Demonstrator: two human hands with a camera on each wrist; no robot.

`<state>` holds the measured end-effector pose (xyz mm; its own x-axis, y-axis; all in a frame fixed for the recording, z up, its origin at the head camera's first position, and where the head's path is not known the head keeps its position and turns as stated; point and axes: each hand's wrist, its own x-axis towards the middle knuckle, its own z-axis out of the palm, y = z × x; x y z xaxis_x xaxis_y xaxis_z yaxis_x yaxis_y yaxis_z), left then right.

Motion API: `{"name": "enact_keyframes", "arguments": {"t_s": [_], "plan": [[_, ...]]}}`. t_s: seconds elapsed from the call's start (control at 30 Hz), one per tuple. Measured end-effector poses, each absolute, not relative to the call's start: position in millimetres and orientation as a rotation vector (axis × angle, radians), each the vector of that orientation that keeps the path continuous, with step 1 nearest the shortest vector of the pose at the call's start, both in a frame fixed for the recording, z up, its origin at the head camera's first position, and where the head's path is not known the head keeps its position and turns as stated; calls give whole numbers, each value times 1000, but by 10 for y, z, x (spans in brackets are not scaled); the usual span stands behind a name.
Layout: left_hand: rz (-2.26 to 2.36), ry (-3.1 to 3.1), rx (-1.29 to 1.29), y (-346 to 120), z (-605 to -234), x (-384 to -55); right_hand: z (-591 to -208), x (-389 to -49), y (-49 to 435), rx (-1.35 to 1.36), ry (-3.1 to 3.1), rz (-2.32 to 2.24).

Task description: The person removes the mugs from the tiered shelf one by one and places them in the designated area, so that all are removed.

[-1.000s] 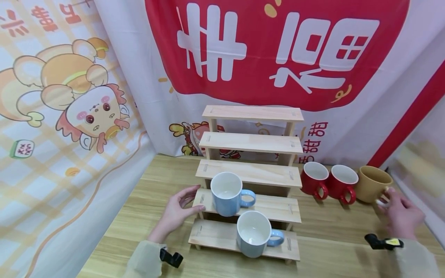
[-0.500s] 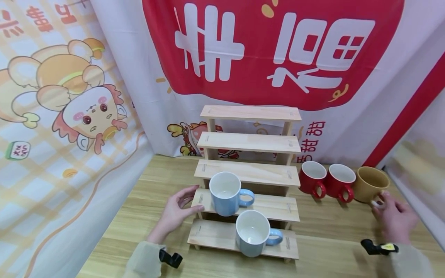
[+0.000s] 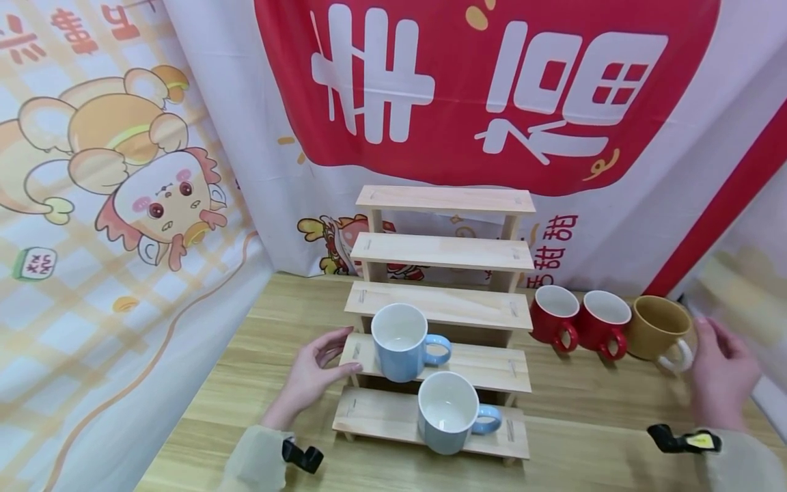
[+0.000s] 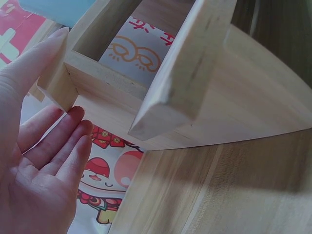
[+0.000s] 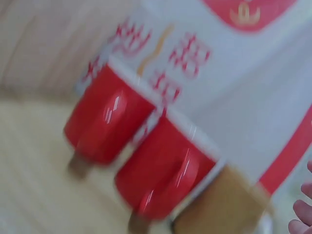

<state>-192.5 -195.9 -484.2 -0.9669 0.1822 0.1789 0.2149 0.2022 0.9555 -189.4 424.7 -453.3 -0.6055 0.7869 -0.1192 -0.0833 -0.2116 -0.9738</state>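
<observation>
At the left end of the second-lowest step of a pale wooden stepped rack (image 3: 439,301), my left hand (image 3: 310,369) holds the board's end, thumb at the front edge and fingers at the back. In the left wrist view, the lower fingertips (image 4: 73,114) lie near the board's corner. My right hand (image 3: 722,372) is just right of a tan mug (image 3: 654,328) with a white handle, fingers loosely bent and holding nothing. One light blue mug (image 3: 399,352) stands on the second step and another blue mug (image 3: 445,417) on the lowest step.
Two red mugs, the left red mug (image 3: 550,321) and the right red mug (image 3: 599,324), stand in a row with the tan mug, right of the rack. A printed cloth (image 3: 283,219) hangs behind the wooden table (image 3: 590,410), and a white wall cloth borders the right side.
My right hand has let go of the tan mug's handle and moved right, alongside the mug; the handle now shows fully. The left hand and the rack stay in place.
</observation>
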Motion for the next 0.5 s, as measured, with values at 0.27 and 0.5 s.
{"name": "enact_keyframes", "arguments": {"t_s": [0.27, 0.5], "plan": [[-1931, -2412, -399, -1963, -4857, -1939, -3853, -1835, 3764, -627, -1460, 1946], [-1939, -2406, -395, -1961, -4857, -1934, -3630, -1737, 3309, -407, -1791, 1895]]}}
